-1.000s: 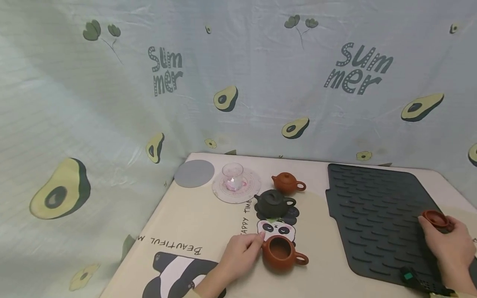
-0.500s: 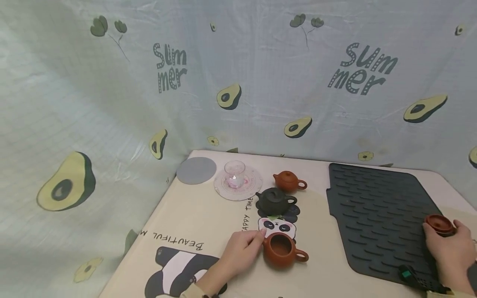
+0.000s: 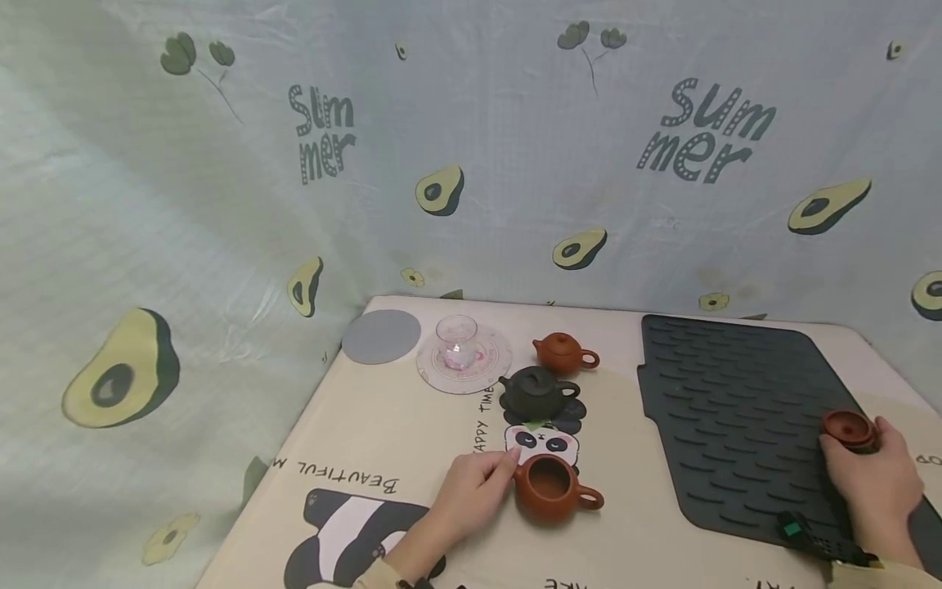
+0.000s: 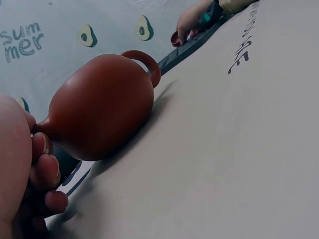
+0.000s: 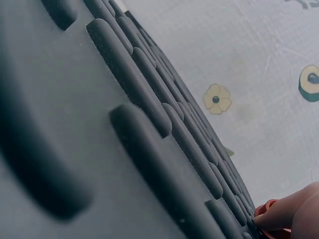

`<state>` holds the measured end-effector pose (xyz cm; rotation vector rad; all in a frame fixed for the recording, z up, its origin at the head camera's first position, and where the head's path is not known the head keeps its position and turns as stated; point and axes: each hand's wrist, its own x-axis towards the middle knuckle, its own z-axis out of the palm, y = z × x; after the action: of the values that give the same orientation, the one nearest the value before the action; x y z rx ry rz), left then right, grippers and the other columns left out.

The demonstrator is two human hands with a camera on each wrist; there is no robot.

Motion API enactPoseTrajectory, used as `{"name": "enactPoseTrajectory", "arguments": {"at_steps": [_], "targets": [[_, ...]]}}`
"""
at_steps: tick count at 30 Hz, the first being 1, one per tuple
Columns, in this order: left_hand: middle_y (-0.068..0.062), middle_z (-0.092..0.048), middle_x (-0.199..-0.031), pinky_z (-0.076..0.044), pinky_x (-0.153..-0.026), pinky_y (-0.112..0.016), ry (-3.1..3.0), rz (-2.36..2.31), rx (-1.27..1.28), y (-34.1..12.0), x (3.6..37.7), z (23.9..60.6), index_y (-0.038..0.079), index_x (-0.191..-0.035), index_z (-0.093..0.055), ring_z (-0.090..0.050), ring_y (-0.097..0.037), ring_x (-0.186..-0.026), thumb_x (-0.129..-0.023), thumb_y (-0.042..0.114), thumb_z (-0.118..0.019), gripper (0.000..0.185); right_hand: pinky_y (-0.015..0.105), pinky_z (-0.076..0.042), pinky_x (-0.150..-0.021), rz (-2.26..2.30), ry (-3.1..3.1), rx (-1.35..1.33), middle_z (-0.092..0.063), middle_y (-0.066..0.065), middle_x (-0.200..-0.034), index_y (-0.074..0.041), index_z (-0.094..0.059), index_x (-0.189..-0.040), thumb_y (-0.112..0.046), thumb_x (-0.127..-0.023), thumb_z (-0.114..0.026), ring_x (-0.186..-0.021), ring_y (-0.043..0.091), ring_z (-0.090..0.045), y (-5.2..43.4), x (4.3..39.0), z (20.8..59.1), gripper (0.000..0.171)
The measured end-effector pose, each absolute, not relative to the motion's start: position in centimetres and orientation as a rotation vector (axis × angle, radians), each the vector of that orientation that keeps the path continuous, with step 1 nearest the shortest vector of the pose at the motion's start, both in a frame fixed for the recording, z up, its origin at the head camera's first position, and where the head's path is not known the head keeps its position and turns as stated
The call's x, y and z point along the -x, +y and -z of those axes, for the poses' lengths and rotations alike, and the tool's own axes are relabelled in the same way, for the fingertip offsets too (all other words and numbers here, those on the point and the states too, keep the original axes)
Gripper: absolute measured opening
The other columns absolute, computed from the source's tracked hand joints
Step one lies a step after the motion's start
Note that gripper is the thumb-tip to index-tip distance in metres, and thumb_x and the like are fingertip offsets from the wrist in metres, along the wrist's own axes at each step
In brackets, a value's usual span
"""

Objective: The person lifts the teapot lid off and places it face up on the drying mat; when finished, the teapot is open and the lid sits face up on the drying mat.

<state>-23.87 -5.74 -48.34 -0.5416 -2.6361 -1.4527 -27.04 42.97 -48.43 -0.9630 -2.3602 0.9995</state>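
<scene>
A lidless reddish-brown teapot (image 3: 548,501) stands near the front of the table, its round opening facing up. My left hand (image 3: 471,495) pinches its spout between thumb and fingers, which the left wrist view shows from low down beside the teapot (image 4: 102,107). Over the right part of the dark ridged mat (image 3: 743,433), my right hand (image 3: 879,474) grips a small round reddish-brown piece (image 3: 846,427) that looks like a teapot lid. Only an edge of this piece (image 5: 269,205) shows in the right wrist view, behind the thumb.
Behind the lidless teapot stand a black teapot (image 3: 536,393) and a smaller brown teapot (image 3: 561,353), both lidded. A glass cup (image 3: 457,343) rests on a clear round coaster (image 3: 496,360). To its left lies a grey disc (image 3: 381,335). A patterned curtain (image 3: 500,147) borders the table.
The head view has shifted slightly. My right hand has moved the lid-like piece a little and back above the mat. My left hand stays at the spout.
</scene>
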Motion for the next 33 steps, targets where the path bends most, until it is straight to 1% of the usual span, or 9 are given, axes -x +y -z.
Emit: {"name": "enactPoseTrajectory", "arguments": {"at_steps": [6,10,14,17,20,23,28,31,33], "targets": [[0.015,-0.036,-0.054,-0.029,-0.055,-0.021,-2.633,1.451,0.555,-5.7,23.5,48.3,0.021,-0.062,-0.049,-0.038,-0.003,-0.055,-0.108,0.043,-0.049,0.051,0.056,-0.014,-0.119,-1.015,-2.326,1.04,-0.021,0.031,-0.161,0.002,-0.013,-0.16,-0.017,-0.099,-0.049,-0.144,0.051,-0.026,43.0,26.6,48.6,0.074],[0.016,-0.036,-0.055,-0.029,-0.055,-0.021,-2.634,1.453,0.559,-5.6,23.2,48.1,0.021,-0.063,-0.051,-0.039,-0.003,-0.056,-0.108,0.044,-0.05,0.05,0.06,-0.029,-0.109,-0.993,-2.329,1.059,-0.025,0.032,-0.159,0.003,-0.013,-0.16,-0.017,-0.098,-0.048,-0.128,0.055,-0.041,43.1,26.3,48.5,0.073],[0.016,-0.037,-0.055,-0.03,-0.055,-0.021,-2.635,1.442,0.564,-5.5,23.2,48.0,0.022,-0.064,-0.054,-0.04,-0.003,-0.057,-0.108,0.045,-0.05,0.049,0.062,-0.034,-0.1,-1.023,-2.32,1.082,-0.022,0.028,-0.163,0.0,-0.012,-0.161,-0.018,-0.099,-0.046,-0.125,0.053,-0.042,43.1,26.0,48.4,0.073],[0.016,-0.038,-0.054,-0.031,-0.055,-0.022,-2.643,1.428,0.573,-5.7,23.3,47.8,0.022,-0.064,-0.055,-0.041,-0.003,-0.056,-0.108,0.045,-0.05,0.049,0.045,-0.042,-0.088,-1.018,-2.302,1.098,-0.025,0.025,-0.163,-0.002,-0.014,-0.162,-0.02,-0.1,-0.046,-0.125,0.05,-0.044,42.9,26.0,48.3,0.071],[0.016,-0.038,-0.054,-0.03,-0.054,-0.022,-2.653,1.42,0.574,-5.9,23.3,47.5,0.021,-0.064,-0.055,-0.04,-0.004,-0.055,-0.108,0.044,-0.05,0.049,0.026,-0.034,-0.072,-0.995,-2.285,1.095,-0.03,0.022,-0.162,-0.003,-0.02,-0.161,-0.022,-0.1,-0.048,-0.105,0.032,-0.053,42.7,26.0,48.2,0.069],[0.016,-0.037,-0.054,-0.03,-0.054,-0.022,-2.658,1.421,0.574,-6.1,23.4,47.3,0.021,-0.065,-0.055,-0.04,-0.004,-0.055,-0.108,0.044,-0.05,0.049,0.022,-0.027,-0.068,-0.968,-2.28,1.086,-0.034,0.019,-0.161,-0.004,-0.024,-0.16,-0.022,-0.1,-0.049,-0.089,0.013,-0.044,42.5,26.0,48.1,0.067],[0.016,-0.037,-0.053,-0.03,-0.055,-0.023,-2.651,1.442,0.548,-6.1,23.7,47.3,0.02,-0.064,-0.057,-0.04,-0.004,-0.056,-0.107,0.042,-0.052,0.048,0.027,-0.032,-0.076,-0.977,-2.279,1.072,-0.031,0.018,-0.162,-0.006,-0.023,-0.161,-0.025,-0.102,-0.047,-0.098,0.019,-0.046,42.3,26.4,47.6,0.067],[0.017,-0.039,-0.054,-0.031,-0.056,-0.023,-2.643,1.456,0.542,-6.1,24.0,47.4,0.019,-0.066,-0.062,-0.042,-0.005,-0.058,-0.107,0.041,-0.053,0.048,0.026,-0.032,-0.08,-0.994,-2.258,1.058,-0.032,0.017,-0.162,-0.007,-0.024,-0.161,-0.03,-0.103,-0.044,-0.091,0.0,-0.04,42.3,26.4,47.6,0.066],[0.018,-0.04,-0.054,-0.033,-0.057,-0.023,-2.649,1.464,0.544,-6.1,24.2,47.6,0.019,-0.067,-0.065,-0.043,-0.005,-0.059,-0.107,0.041,-0.054,0.047,0.023,-0.031,-0.08,-0.999,-2.229,1.051,-0.033,0.016,-0.161,-0.008,-0.026,-0.16,-0.033,-0.103,-0.043,-0.085,-0.012,-0.024,42.2,26.3,47.8,0.065]]}}
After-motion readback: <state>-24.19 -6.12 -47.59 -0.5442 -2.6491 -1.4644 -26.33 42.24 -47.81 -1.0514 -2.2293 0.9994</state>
